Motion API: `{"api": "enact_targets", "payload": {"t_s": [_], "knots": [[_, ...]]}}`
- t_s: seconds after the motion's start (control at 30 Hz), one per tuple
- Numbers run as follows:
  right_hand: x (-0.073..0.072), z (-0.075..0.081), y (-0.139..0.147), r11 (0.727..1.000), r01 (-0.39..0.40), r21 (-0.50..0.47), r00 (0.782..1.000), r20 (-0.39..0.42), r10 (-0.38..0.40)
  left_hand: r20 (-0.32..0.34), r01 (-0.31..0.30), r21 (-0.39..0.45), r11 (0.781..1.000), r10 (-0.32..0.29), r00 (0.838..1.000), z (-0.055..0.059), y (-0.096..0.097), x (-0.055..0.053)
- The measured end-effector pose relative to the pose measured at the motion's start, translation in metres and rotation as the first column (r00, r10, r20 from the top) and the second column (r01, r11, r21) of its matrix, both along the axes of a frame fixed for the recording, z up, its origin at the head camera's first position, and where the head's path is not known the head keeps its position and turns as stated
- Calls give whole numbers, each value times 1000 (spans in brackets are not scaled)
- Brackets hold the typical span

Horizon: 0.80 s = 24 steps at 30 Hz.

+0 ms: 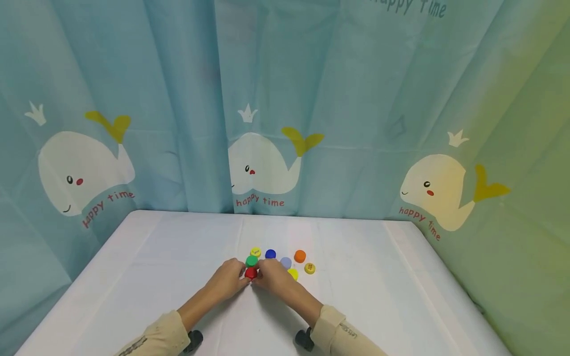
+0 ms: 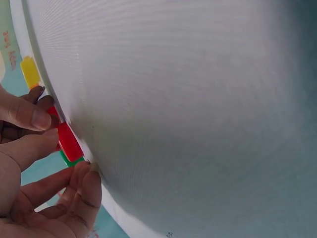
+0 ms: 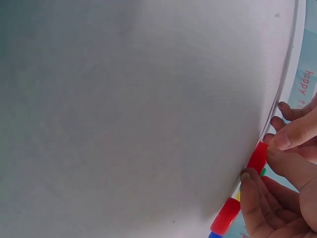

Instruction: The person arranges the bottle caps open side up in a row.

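Observation:
A small red cylinder (image 1: pixel 251 273), plain sided, stands on the white table between both hands. My left hand (image 1: pixel 228 279) holds its left side with thumb and fingertips. From the right, my right hand (image 1: pixel 275 276) pinches the same piece. The left wrist view shows the red cylinder (image 2: pixel 70 143) between the left thumb and fingers, the right hand (image 2: pixel 22 111) close beside it. In the right wrist view the right fingers lie around the red cylinder (image 3: pixel 257 157). Just behind it stands a green round piece (image 1: pixel 252 260). The far sides of these pieces are hidden.
Behind the hands stand several similar pieces: yellow (image 1: pixel 255 252), blue (image 1: pixel 270 254), lavender (image 1: pixel 285 262) and orange (image 1: pixel 300 256). A darker yellow piece (image 1: pixel 309 268) has marks on top. A bright yellow piece (image 1: pixel 292 273) is partly behind the right hand. A curtain (image 1: pixel 356 99) hangs beyond the table.

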State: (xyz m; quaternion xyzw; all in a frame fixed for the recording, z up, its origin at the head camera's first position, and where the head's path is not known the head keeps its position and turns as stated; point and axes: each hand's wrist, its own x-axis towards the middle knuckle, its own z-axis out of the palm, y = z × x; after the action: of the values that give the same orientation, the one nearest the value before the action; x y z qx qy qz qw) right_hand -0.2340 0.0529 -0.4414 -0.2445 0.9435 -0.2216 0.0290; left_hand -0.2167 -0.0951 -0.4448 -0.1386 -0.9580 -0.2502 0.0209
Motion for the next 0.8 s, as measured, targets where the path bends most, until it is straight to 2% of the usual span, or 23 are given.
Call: {"api": "enact_targets", "payload": {"t_s": [0.13,0.33,0.8], "knots": [[0,-2,-1,1000,-1,9,1000,-19,2,12,1,-5,1000,-1,1000,0,0,0],[-2,-4,-2,1000,-3,-12,999,-51,3,4,10,29,1000,-10,1000,0,0,-1],[-1,-2,-4,1000,7,24,997,-73,-5,-47,55,42,998,-53,998,-2,-2,0]]}}
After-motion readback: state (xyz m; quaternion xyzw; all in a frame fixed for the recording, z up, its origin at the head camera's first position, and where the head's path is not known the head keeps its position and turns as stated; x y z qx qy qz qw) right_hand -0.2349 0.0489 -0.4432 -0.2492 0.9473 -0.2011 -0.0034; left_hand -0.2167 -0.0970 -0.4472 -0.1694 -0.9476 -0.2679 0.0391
